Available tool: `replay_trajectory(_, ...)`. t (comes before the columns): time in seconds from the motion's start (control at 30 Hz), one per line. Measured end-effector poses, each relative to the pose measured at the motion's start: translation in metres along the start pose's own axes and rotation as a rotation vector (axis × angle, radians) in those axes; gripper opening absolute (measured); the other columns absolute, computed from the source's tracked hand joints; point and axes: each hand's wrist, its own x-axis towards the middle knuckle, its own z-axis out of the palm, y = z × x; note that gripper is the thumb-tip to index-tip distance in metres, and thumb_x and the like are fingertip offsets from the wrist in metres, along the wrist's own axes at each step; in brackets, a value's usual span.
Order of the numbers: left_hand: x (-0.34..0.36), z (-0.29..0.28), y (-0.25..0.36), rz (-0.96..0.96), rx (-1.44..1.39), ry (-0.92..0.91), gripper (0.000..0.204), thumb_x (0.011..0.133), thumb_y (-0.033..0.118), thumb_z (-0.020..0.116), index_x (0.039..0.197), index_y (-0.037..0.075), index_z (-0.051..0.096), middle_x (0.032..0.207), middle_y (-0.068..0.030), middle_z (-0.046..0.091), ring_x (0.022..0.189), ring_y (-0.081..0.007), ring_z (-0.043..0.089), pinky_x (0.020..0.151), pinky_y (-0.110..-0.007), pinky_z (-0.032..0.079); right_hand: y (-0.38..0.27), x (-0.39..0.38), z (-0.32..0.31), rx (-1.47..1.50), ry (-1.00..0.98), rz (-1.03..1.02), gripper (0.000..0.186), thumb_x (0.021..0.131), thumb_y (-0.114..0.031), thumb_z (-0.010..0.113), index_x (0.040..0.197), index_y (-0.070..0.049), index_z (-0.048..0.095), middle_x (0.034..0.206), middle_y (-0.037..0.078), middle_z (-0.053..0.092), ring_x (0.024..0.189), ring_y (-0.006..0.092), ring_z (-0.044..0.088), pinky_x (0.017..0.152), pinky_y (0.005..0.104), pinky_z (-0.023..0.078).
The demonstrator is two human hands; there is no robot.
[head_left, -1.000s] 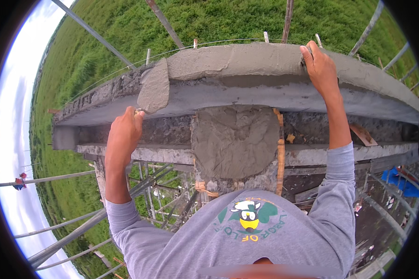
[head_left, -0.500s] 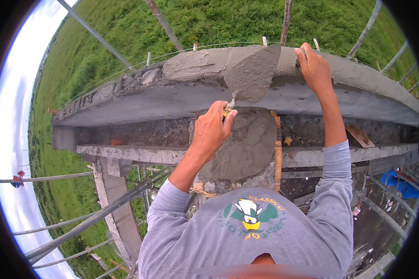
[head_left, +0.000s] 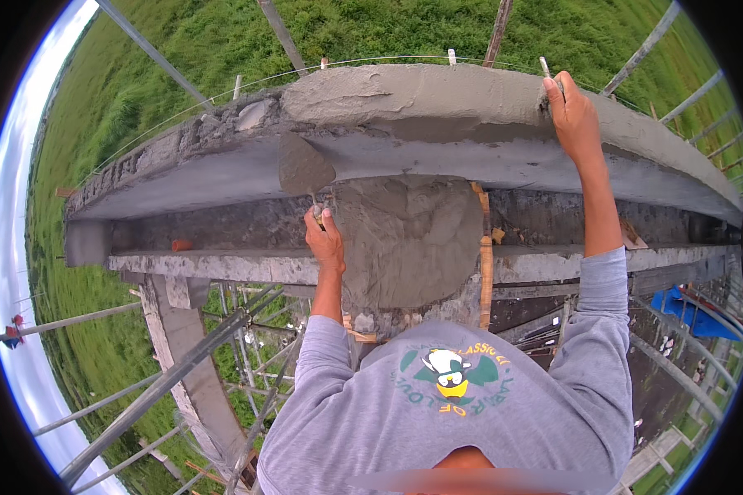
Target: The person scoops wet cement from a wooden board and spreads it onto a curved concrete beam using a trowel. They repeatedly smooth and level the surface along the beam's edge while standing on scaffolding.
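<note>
My left hand (head_left: 327, 245) grips the handle of a trowel (head_left: 305, 165). Its blade points away from me, in front of the grey concrete wall face and left of a wet mortar heap (head_left: 413, 235). Fresh mortar (head_left: 421, 97) coats the top of the curved ledge, smoother toward the right. My right hand (head_left: 577, 122) is closed at the ledge's top, against the coated edge. Something small and dark shows at its fingers, too hidden to name.
Left of the fresh coat, the ledge (head_left: 165, 157) is rough and bare. A string (head_left: 388, 59) runs past short pegs along the far edge. Scaffold poles (head_left: 173, 375) stand at the left. A wooden strip (head_left: 485, 264) borders the heap. Grass lies below.
My left hand has carried the trowel left and nearer, off the mortared ledge. My right hand stays closed at the ledge, a little further right in view. The view has shifted slightly.
</note>
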Motion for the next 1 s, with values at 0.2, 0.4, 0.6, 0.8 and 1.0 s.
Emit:
replay_trajectory(0.2,-0.030,-0.062,-0.011,0.278,0.411,-0.531,0.034,0.102,0.025,0.060,0.127,0.002,0.056,0.113,-0.0273,0.069,0.095,-0.0475,0.069,0.078,-0.053,0.054,0.012,-0.003,0.005,-0.044,0.035,-0.068,0.048,0.109,-0.052,0.043,0.108,-0.006,0.057,0.066,0.018,0.057,0.066,0.0406,0.061,0.062,0.0519,0.045)
replay_trajectory(0.4,0.020,0.037,-0.004,0.429,0.647,-0.922,0.036,0.102,0.027,0.059,0.125,0.000,0.053,0.111,-0.0264,0.070,0.093,-0.0455,0.070,0.081,-0.053,0.056,0.015,-0.002,0.007,-0.066,0.055,-0.116,0.046,0.110,-0.052,0.042,0.110,-0.008,0.058,0.066,0.017,0.057,0.066,0.0392,0.062,0.062,0.0509,0.046)
replay_trajectory(0.6,0.023,0.100,0.002,0.482,0.714,-1.095,0.038,0.104,0.031,0.055,0.123,-0.001,0.059,0.107,-0.0257,0.072,0.098,-0.0415,0.070,0.089,-0.051,0.055,0.019,-0.001,0.010,-0.027,0.103,-0.149,0.046,0.110,-0.053,0.043,0.104,-0.009,0.055,0.065,0.013,0.050,0.060,0.0329,0.053,0.060,0.0463,0.041)
replay_trajectory(0.8,0.015,0.020,-0.018,0.359,0.594,-1.142,0.042,0.104,0.036,0.056,0.130,0.002,0.057,0.106,-0.0298,0.070,0.103,-0.0481,0.066,0.090,-0.054,0.051,0.008,-0.003,0.004,0.031,0.055,-0.043,0.041,0.108,-0.046,0.045,0.103,-0.007,0.055,0.070,0.017,0.053,0.066,0.0387,0.052,0.062,0.0494,0.041)
replay_trajectory(1.0,-0.017,-0.050,-0.061,0.268,0.628,-1.069,0.038,0.102,0.035,0.059,0.131,0.009,0.057,0.118,-0.0238,0.070,0.099,-0.0459,0.068,0.086,-0.054,0.053,0.007,-0.003,0.002,0.002,0.012,0.045,0.038,0.107,-0.041,0.047,0.106,-0.004,0.056,0.078,0.023,0.059,0.075,0.0451,0.056,0.066,0.0536,0.043)
